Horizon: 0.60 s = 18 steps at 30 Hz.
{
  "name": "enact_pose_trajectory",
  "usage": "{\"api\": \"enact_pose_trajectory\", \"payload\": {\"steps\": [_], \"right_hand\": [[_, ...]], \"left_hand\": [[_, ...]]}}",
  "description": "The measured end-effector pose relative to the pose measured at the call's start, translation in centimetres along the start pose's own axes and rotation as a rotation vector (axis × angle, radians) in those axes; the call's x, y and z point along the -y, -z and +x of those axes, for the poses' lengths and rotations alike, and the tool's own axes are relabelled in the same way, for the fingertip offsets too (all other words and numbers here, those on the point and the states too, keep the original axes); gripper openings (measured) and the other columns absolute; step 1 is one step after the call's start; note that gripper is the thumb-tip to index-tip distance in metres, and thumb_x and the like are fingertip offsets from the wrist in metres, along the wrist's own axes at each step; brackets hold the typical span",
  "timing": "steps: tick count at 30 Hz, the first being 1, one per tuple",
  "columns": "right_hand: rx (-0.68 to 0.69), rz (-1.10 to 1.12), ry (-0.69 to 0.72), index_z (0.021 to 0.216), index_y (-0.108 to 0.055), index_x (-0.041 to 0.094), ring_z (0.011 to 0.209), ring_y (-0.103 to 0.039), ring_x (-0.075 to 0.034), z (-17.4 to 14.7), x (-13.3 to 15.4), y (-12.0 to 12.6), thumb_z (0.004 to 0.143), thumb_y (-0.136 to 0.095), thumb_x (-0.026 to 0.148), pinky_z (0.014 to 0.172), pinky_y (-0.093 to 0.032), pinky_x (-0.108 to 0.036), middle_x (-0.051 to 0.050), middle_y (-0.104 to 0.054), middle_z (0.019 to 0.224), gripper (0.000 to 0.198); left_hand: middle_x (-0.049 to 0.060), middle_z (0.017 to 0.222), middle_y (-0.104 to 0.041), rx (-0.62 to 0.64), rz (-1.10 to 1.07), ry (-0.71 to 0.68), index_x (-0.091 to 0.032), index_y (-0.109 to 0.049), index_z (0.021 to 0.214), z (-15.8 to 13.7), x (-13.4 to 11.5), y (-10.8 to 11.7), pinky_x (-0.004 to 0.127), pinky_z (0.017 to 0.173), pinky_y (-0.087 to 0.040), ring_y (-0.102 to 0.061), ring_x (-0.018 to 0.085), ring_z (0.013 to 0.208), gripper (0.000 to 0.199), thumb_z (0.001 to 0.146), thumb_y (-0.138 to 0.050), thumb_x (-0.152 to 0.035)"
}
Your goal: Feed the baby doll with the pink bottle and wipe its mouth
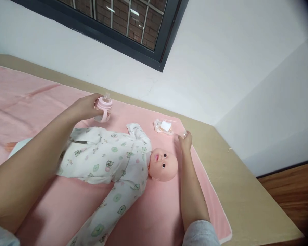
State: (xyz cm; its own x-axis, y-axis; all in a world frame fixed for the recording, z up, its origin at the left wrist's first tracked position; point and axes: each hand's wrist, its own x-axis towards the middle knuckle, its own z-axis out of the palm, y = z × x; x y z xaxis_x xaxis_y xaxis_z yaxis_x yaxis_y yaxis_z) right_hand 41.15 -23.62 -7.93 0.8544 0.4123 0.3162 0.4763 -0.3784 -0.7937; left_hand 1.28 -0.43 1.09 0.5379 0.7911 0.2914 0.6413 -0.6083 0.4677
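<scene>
My left hand [86, 107] is closed around a baby bottle [105, 106] with a pink collar, pink handles and an uncovered clear nipple. The bottle is upright over the pink mat, beyond the doll's body. Past the doll's head, my right hand [186, 140] has its fingers pinched together near the mat's far right edge. Something small and clear shows at those fingertips, too small to name. Between my arms a baby doll [164, 164] lies on its back, its head to the right, dressed in a white printed sleepsuit [118, 155].
A pink mat [149, 212] covers much of a light wooden table [228, 181]. Near the mat's far right corner lies a small clear plastic packet [163, 126] with a white label. A white wall [195, 68] and a dark-framed window [156, 56] stand behind the table.
</scene>
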Motion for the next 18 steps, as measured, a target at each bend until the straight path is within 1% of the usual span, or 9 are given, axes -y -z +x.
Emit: {"api": "enact_pose_trajectory", "payload": {"steps": [3,6,8,10,13,15,18], "right_hand": [[0.001,-0.057,-0.031,0.137,-0.046,0.009,0.115,-0.057,-0.031,-0.4,-2.2,-0.7,0.07,-0.057,0.029,0.104,-0.044,-0.044,-0.024,-0.049,0.137,0.071],[0.03,-0.089,-0.028,0.141,-0.043,0.006,0.119,-0.056,-0.034,-0.6,-3.4,-1.2,0.069,-0.059,0.028,0.107,-0.042,-0.046,-0.025,-0.052,0.134,0.077],[0.042,-0.087,-0.02,0.144,-0.038,0.004,0.121,-0.055,-0.034,-0.6,-3.9,-1.5,0.071,-0.061,0.032,0.109,-0.04,-0.045,-0.027,-0.05,0.136,0.082],[0.031,-0.059,-0.021,0.146,-0.033,0.002,0.125,-0.054,-0.035,-0.6,-4.1,-1.7,0.077,-0.058,0.041,0.111,-0.039,-0.045,-0.029,-0.046,0.141,0.084],[0.01,-0.014,-0.021,0.146,-0.031,0.0,0.13,-0.052,-0.035,-0.7,-4.1,-2.0,0.086,-0.046,0.05,0.113,-0.037,-0.046,-0.032,-0.039,0.146,0.079],[0.002,0.001,-0.028,0.145,-0.032,0.0,0.133,-0.05,-0.035,-0.8,-4.0,-2.0,0.089,-0.042,0.051,0.113,-0.036,-0.047,-0.033,-0.039,0.146,0.077],[-0.014,0.001,-0.044,0.143,-0.034,-0.001,0.134,-0.049,-0.035,-0.9,-3.9,-1.9,0.09,-0.039,0.052,0.113,-0.037,-0.046,-0.033,-0.04,0.145,0.075]], "left_hand": [[0.01,0.126,-0.061,0.016,-0.017,-0.002,-0.013,-0.048,0.137,0.0,0.9,0.1,0.034,0.088,-0.046,-0.059,0.026,0.103,0.063,0.079,-0.061,-0.03],[0.01,0.128,-0.061,0.047,-0.031,0.0,-0.012,-0.048,0.138,-0.3,1.1,0.2,0.029,0.089,-0.046,-0.059,0.022,0.104,0.065,0.078,-0.063,-0.029],[0.008,0.129,-0.061,0.061,-0.026,-0.006,-0.012,-0.047,0.139,-0.6,1.2,0.2,0.025,0.089,-0.046,-0.059,0.019,0.104,0.065,0.079,-0.063,-0.033],[0.006,0.126,-0.062,0.061,-0.001,-0.003,-0.013,-0.048,0.136,-0.8,1.3,0.2,0.025,0.087,-0.045,-0.058,0.018,0.103,0.062,0.081,-0.062,-0.036],[0.009,0.118,-0.064,0.051,0.051,0.055,-0.013,-0.052,0.129,-0.6,1.8,-0.2,0.03,0.083,-0.046,-0.059,0.023,0.099,0.057,0.079,-0.06,-0.04],[0.012,0.114,-0.065,0.052,0.079,0.122,-0.013,-0.054,0.123,0.0,2.5,-0.6,0.034,0.078,-0.047,-0.061,0.028,0.097,0.058,0.073,-0.064,-0.041],[0.014,0.112,-0.067,0.063,0.099,0.195,-0.016,-0.053,0.118,1.0,3.6,-1.4,0.036,0.076,-0.047,-0.063,0.035,0.099,0.061,0.064,-0.07,-0.039]]}}
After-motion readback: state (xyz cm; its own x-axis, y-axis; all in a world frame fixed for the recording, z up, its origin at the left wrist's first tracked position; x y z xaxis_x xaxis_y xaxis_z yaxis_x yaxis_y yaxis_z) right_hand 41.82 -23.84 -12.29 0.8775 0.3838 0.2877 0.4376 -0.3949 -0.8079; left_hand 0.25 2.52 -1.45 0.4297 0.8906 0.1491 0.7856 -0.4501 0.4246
